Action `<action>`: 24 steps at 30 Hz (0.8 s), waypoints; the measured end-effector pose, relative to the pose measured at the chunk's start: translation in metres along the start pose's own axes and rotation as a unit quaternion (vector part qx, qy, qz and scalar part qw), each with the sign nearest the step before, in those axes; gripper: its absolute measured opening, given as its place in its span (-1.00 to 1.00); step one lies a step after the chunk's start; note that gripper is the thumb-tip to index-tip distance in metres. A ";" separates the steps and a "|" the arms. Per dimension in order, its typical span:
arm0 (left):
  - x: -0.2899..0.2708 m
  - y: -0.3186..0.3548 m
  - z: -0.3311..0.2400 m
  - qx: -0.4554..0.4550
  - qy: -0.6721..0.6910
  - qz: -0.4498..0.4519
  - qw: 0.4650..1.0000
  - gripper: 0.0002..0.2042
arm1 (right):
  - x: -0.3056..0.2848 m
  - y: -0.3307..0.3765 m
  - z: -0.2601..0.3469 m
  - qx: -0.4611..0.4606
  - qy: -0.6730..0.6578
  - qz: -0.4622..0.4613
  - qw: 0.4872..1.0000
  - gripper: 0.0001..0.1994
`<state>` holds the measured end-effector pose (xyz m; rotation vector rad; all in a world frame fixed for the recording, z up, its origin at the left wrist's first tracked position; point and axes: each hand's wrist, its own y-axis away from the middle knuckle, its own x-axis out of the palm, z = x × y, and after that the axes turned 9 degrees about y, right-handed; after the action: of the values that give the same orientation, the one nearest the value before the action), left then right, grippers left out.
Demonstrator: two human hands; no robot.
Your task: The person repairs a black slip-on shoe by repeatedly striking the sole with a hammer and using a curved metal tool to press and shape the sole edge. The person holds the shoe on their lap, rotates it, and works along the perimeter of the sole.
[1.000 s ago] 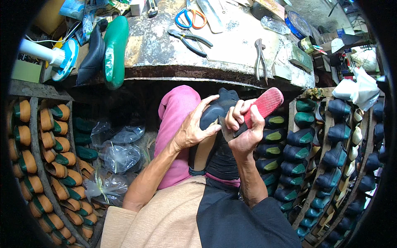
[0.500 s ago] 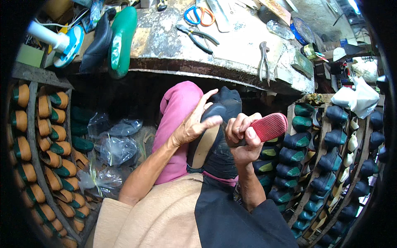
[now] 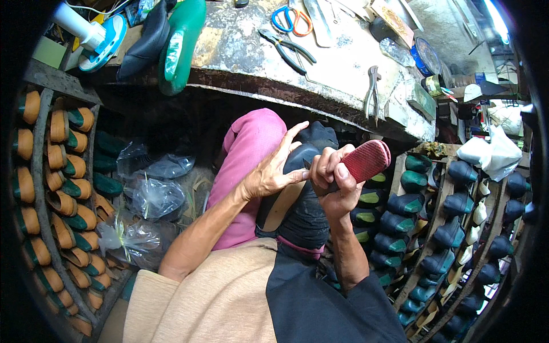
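A dark shoe [image 3: 302, 153] with a tan inner sole [image 3: 282, 204] lies across my lap, its rounded toe pointing away from me. My left hand [image 3: 272, 170] straddles the toe, with long fingers along the far side and the thumb stretched over the near side. Just right of it, my right hand [image 3: 336, 175] is closed in a fist around a tool with a thick, red, textured handle [image 3: 369, 160]. The handle sticks out to the right. A dark, narrow tip shows between the fist and my left thumb; the rest of the tool is hidden by my fingers.
On the worn bench [image 3: 229, 51] ahead lie pliers [image 3: 289, 51], pincers [image 3: 372, 94], scissors [image 3: 291, 20] and a green shoe form [image 3: 182, 48]. Racks of tan shoes [image 3: 23, 146] stand left, dark shoes [image 3: 405, 204] right. Clear plastic bags [image 3: 153, 197] sit beside my leg.
My left thumb has come down toward the shoe and the tool's tip. The right hand has shifted slightly left and up, tilting the red handle more upward. The view has also shifted.
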<state>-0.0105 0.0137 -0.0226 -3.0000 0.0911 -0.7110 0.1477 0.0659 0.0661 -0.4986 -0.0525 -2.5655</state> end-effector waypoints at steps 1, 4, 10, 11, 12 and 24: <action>0.001 0.000 -0.001 -0.004 0.016 0.003 1.000 0.15 | 0.002 -0.001 0.001 0.000 0.027 -0.007 1.000 -0.75; 0.001 0.001 -0.003 -0.028 0.066 0.007 0.997 0.11 | 0.009 -0.007 0.004 0.000 0.059 -0.015 0.998 -0.74; -0.006 0.006 0.002 -0.081 0.141 -0.049 0.985 -0.11 | 0.015 -0.022 0.000 0.091 0.108 -0.068 0.988 -0.82; -0.007 0.005 0.005 -0.098 0.148 -0.046 0.983 -0.09 | 0.015 -0.018 -0.004 0.079 0.138 -0.064 0.985 -0.82; -0.008 0.004 0.007 -0.102 0.151 -0.041 0.982 -0.08 | 0.015 -0.013 -0.006 0.093 0.149 -0.074 0.982 -0.82; 0.000 0.004 -0.004 -0.048 0.021 0.011 0.999 0.18 | 0.021 0.042 -0.012 -0.124 0.032 -0.190 0.974 -0.83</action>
<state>-0.0129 0.0095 -0.0191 -3.0694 0.1657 -0.7912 0.1481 0.0184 0.0602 -0.5405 0.2186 -2.9809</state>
